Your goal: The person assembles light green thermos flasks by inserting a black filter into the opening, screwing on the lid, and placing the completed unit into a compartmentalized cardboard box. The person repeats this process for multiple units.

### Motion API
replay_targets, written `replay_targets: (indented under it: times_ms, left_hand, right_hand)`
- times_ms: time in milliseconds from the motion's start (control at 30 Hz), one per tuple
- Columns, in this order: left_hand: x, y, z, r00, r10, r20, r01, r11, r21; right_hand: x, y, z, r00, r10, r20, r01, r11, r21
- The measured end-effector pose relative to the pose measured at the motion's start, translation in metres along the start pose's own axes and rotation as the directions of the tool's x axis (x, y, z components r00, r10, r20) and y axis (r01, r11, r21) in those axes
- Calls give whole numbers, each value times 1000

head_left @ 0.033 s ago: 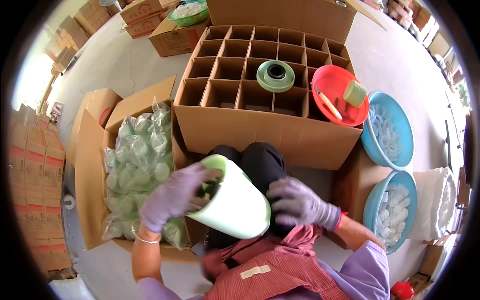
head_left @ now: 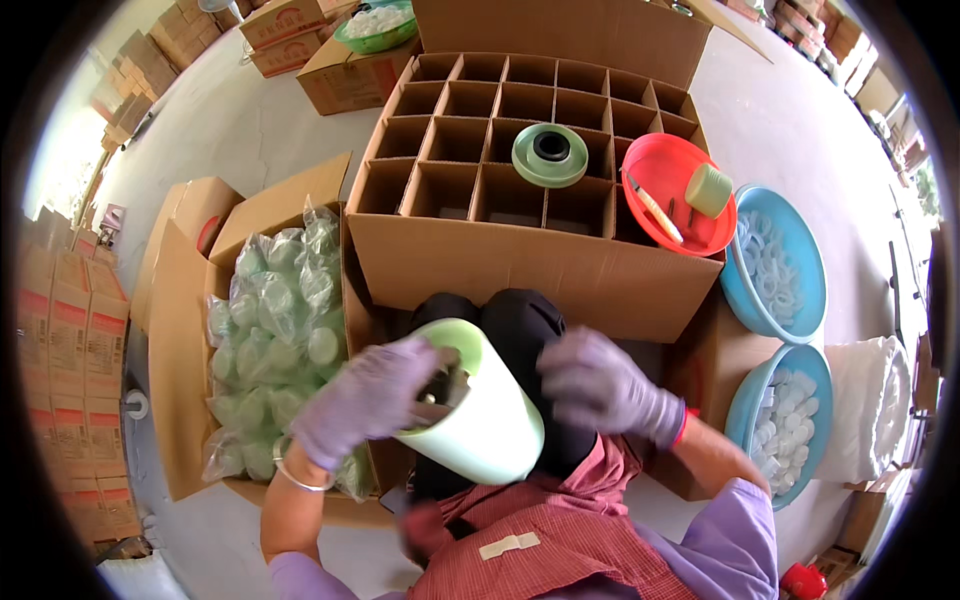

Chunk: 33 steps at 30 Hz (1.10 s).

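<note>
A pale green hollow cylinder [head_left: 485, 425], like a flask or jug body, lies tilted across my lap with its mouth toward the left. My left hand [head_left: 375, 395], in a greyish-purple glove, grips it at the mouth, the fingers reaching inside. Dark patches show at those fingers; what they are is unclear. To the right of the cylinder, apart from it, hovers my gloved right hand [head_left: 605, 385]. Its fingers look curled but are smeared by motion. A green round lid-like piece with a black centre [head_left: 550, 155] sits on the dividers of the carton ahead.
Ahead stands a divided carton [head_left: 500, 250], with a red bowl [head_left: 722, 240] of small tools on its right corner. Two blue basins [head_left: 822, 260] of white parts stand at right. A carton [head_left: 180, 400] of bagged green pieces is at left; stacked boxes [head_left: 75, 330] line the far left.
My left hand has shifted slightly right and down with the cylinder, whose mouth now faces up a little more. My right hand has risen slightly.
</note>
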<state>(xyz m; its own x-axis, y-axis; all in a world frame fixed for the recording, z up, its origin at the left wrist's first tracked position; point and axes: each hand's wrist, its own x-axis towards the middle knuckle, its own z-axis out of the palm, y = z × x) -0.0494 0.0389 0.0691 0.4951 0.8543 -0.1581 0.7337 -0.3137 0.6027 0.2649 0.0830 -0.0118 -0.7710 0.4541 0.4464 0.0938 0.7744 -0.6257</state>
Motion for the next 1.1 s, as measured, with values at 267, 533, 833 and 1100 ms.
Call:
replay_targets:
  times_ms: [267,533,833,1100]
  left_hand:
    - [47,0,46,911,-58,408,-5,988,152]
    - [81,-40,32,829,-446,-336,-287,177,-942]
    - [78,-4,12,566,526,-635,-382,850,364]
    - [-5,-26,62,884,277,-377,-394,876,-279]
  right_hand:
    - [148,246,-76,974,171,-150,-226,642,-732]
    - [174,108,-42,988,-93,-121,35,910,-414]
    - [108,62,17,971,142,-190,47,673,738]
    - [68,27,-20,582,790,193,-747,426,510]
